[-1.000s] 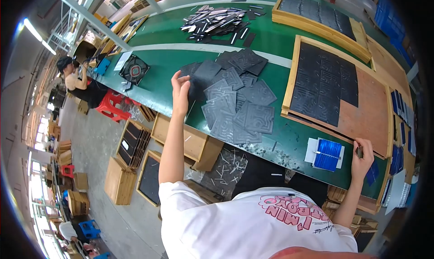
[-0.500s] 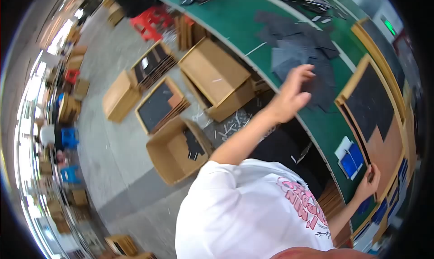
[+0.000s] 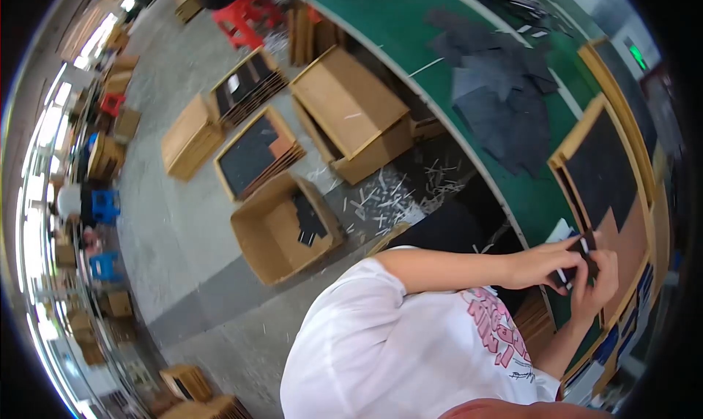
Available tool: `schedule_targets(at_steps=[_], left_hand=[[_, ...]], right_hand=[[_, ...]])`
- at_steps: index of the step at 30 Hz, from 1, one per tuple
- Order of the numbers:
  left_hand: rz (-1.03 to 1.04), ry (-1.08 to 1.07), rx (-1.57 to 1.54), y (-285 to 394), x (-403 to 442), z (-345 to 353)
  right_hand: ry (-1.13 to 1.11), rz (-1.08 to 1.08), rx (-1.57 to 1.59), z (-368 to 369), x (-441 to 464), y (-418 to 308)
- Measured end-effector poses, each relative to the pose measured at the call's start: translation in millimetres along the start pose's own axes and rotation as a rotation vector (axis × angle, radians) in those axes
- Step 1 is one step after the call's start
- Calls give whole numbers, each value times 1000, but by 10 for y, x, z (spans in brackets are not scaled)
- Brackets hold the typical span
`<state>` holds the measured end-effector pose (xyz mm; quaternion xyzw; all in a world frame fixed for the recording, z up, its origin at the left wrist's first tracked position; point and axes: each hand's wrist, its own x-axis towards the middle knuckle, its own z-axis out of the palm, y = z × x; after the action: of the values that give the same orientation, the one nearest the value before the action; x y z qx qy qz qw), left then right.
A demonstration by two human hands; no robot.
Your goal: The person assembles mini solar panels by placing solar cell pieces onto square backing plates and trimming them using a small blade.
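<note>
Blue stools point(image 3: 105, 207) stand on the grey floor far to my left; next come wooden trays point(image 3: 192, 137) and a framed black panel point(image 3: 253, 155), with a red stool point(image 3: 242, 22) up past them. Cardboard makes the open box point(image 3: 282, 232) just below that panel; some black pieces point(image 3: 309, 218) lie inside it. A big wooden tray point(image 3: 355, 100) sits tilted further right; white scraps point(image 3: 384, 199) are spread on the floor near it.

Green covers the long table point(image 3: 392, 24); a messy pile of thin black sheets point(image 3: 505, 100) lies on it, some on top of others. My left hand point(image 3: 542, 265) reaches across my shirt; its fingers are pinched on the small black strips point(image 3: 586, 245), which have white lines on them. My right hand point(image 3: 602, 276) is close beside it; its fingers are bent and pinched on the same strips. The strips are up in my hands, near the wooden frame point(image 3: 581, 131); black sheets cover part of its brown board point(image 3: 626, 251), and the rest is bare.
</note>
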<state>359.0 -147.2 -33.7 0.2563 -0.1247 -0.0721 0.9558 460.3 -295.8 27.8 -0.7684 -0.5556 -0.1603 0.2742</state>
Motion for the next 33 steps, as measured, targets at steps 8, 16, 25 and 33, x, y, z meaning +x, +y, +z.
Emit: schedule_targets(at_steps=[8,16,25,33], left_hand=[[-201,-40,-37,-54,37,-68],[-202,-47,-95,22,208,-31],[-265,31,-13,79,271,-28],[-302,15,86,59,317,-2]], right_hand=[[143,-9,-126,-130,89,122],[53,-152,-44,-88,13,134],[66,-117,-19,-60,37,180],[123,23,-14,-203,74,346]])
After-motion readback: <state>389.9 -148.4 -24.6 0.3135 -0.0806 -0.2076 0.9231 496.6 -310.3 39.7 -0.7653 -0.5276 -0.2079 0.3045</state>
